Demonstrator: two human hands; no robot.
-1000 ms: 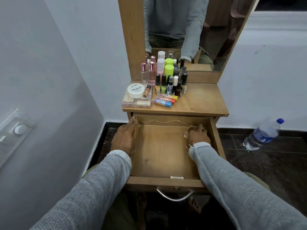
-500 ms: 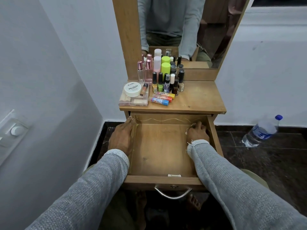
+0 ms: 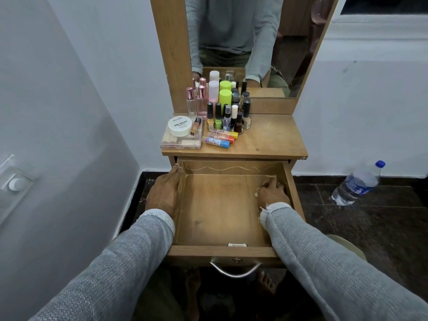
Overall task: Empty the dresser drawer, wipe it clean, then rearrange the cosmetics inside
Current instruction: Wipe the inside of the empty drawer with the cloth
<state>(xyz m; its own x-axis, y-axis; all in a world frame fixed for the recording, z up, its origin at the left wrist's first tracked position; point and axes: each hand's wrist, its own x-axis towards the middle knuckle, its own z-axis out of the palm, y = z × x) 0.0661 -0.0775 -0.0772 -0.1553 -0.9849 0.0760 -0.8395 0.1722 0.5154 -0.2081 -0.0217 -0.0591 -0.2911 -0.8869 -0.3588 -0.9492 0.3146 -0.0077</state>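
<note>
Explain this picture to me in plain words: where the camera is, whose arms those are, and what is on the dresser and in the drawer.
The camera sits on a person's head, looking down at their own arms in grey sleeves. The drawer is pulled open and has no cosmetics in it. The left hand rests on the drawer's left wall. The right hand is inside near the back right corner, fingers curled on a small pale cloth, apparently wiping. On the dresser top stand nail polish bottles, perfume bottles, a white jar and lip balm tubes. A mirror stands behind.
</note>
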